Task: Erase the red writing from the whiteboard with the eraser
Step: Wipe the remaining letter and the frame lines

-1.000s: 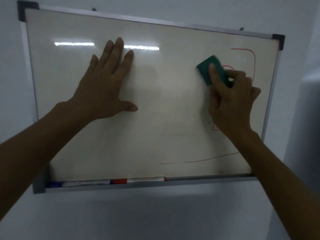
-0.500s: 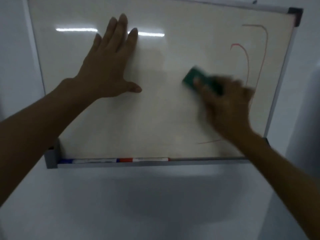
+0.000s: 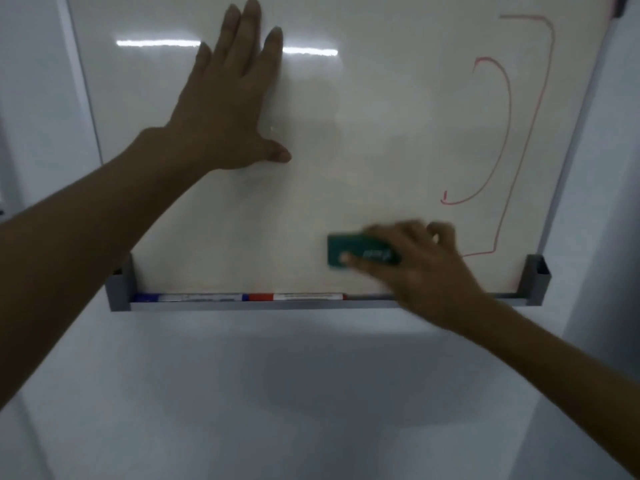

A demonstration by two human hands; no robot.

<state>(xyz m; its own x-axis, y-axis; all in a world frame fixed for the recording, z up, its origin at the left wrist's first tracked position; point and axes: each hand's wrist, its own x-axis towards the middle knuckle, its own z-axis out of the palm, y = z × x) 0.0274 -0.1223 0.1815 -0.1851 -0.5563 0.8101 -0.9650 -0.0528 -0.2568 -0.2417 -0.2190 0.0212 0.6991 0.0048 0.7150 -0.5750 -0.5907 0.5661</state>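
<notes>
Since the earlier frame the green eraser (image 3: 360, 252) has swept down to lower centre of the whiteboard (image 3: 381, 133), right hand (image 3: 426, 268) fingers clamped across its light, stiff back, left hand (image 3: 225, 112) fingers spread flat upper left, red writing (image 3: 505, 126) remaining at right.

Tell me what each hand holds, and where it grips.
The right hand holds the green eraser by its right end, fingers along its edges. The left hand holds nothing; it lies flat on the whiteboard.
</notes>
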